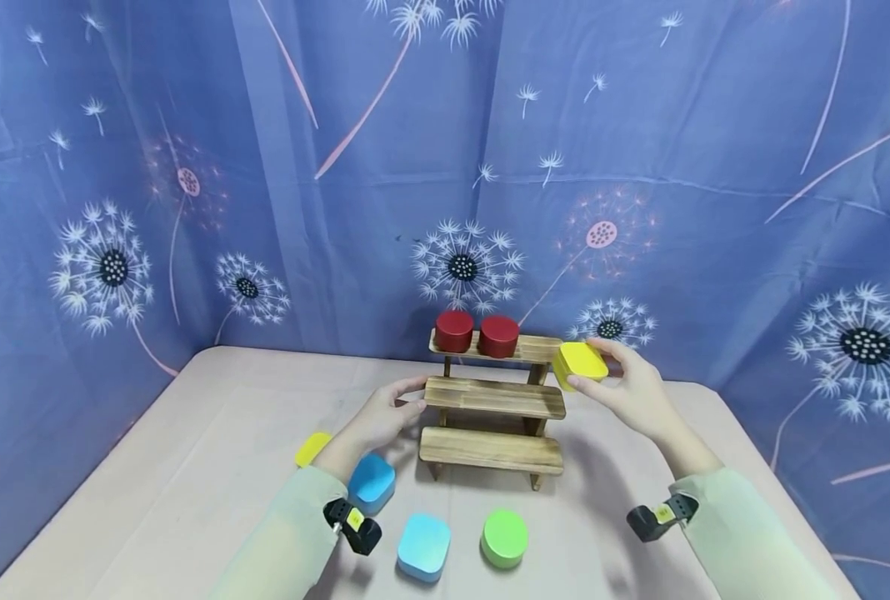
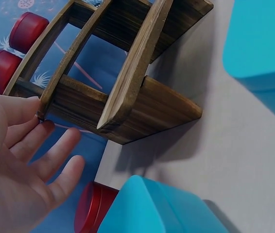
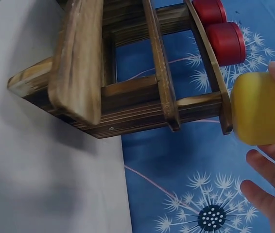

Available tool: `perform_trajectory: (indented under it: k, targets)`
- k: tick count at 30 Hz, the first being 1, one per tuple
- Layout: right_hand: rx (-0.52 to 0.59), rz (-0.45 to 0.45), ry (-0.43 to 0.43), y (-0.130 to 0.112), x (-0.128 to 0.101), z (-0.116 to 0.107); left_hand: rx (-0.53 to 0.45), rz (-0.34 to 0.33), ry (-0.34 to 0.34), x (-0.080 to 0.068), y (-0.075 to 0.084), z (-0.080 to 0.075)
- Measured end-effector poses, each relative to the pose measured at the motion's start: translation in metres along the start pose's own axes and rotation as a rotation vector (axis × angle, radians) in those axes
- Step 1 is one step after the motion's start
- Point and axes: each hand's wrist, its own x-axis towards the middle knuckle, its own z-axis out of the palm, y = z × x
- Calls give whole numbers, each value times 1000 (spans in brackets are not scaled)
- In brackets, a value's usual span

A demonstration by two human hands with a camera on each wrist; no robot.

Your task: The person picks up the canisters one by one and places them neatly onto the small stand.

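Observation:
My right hand [image 1: 631, 390] pinches a yellow rounded-square tin [image 1: 582, 362] between thumb and fingers. The tin overlaps the right end of the top shelf of a three-tier wooden stand [image 1: 490, 450]. At the stand's other side, my left hand [image 1: 379, 418] grips the left end of the middle shelf between thumb and forefinger, its other fingers spread loosely in the left wrist view. Two round red tins [image 1: 454, 332] sit side by side on the top shelf, towards the left. The lower two shelves hold nothing.
Two blue tins [image 1: 424, 547] and a round green tin [image 1: 504, 538] lie on the table before the stand. Another yellow tin [image 1: 312, 448] is partly behind the left arm. A red tin [image 2: 94, 206] shows beside a blue one. Blue dandelion-print cloth [image 1: 385, 250] hangs behind.

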Motion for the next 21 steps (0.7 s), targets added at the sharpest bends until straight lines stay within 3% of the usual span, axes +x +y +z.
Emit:
perform_trajectory:
  k: [8,21]
  targets:
    - [2,13,6,-7,14,1,52,-12,-6,-1,3,-3]
    - [37,-1,7,-8,30,13,58,-17,-4,-4,3,-4]
